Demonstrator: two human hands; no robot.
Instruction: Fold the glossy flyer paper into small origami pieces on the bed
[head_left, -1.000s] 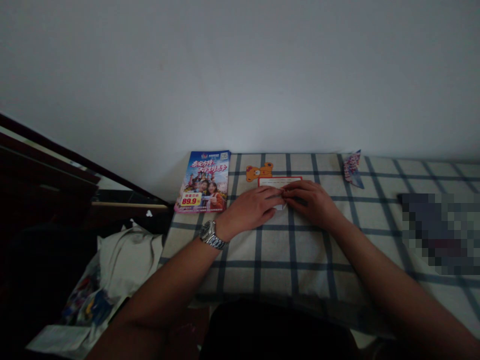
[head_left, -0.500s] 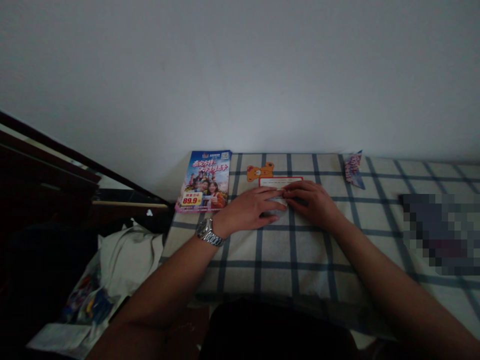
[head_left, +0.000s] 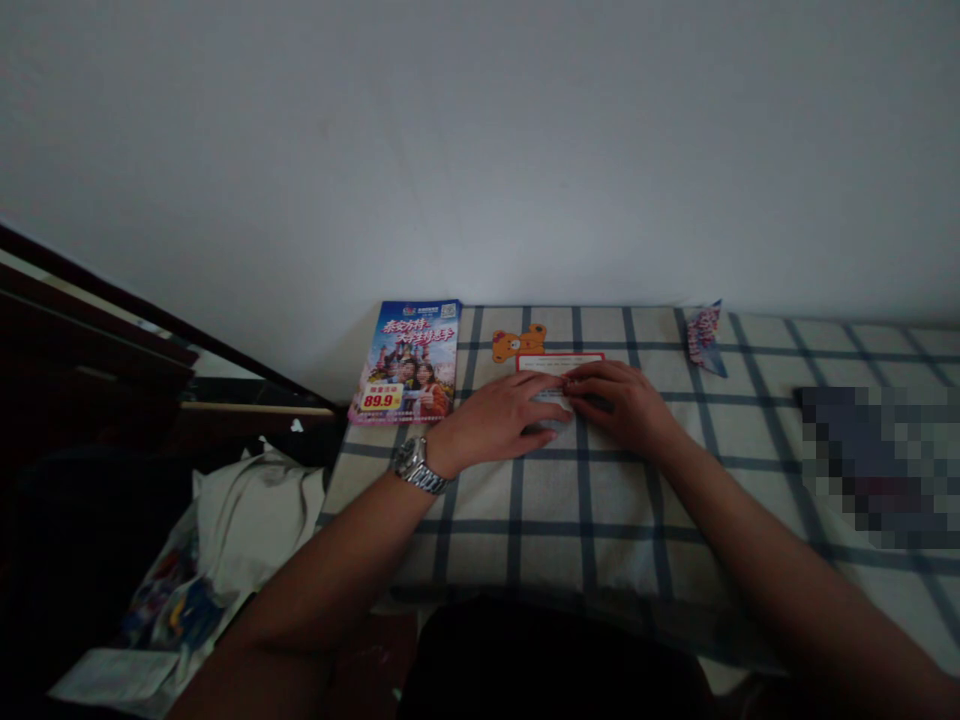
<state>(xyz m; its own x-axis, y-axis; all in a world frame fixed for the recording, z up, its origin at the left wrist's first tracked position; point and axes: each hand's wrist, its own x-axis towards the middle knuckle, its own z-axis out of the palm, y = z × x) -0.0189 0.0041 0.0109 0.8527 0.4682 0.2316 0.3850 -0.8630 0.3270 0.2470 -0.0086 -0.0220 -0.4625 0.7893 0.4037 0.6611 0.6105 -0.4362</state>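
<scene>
A sheet of paper with a red border and lines of print lies on the checked cloth, partly covered by my hands. My left hand, with a metal watch on its wrist, rests across its left part with the fingers stretched out and apart. From the right, my right hand has its fingers bent and pressed together at the paper, touching it close to the left fingertips. The lower edge of the sheet is hidden. Just behind the paper sits an orange bear picture.
A stack of colourful flyers lies at the left end of the checked cloth. A folded piece of printed paper stands near the wall. At right is a blurred dark object. White bags lie at lower left.
The view has shifted very slightly. Both hands stay at the paper, with only a slight movement of the fingers.
</scene>
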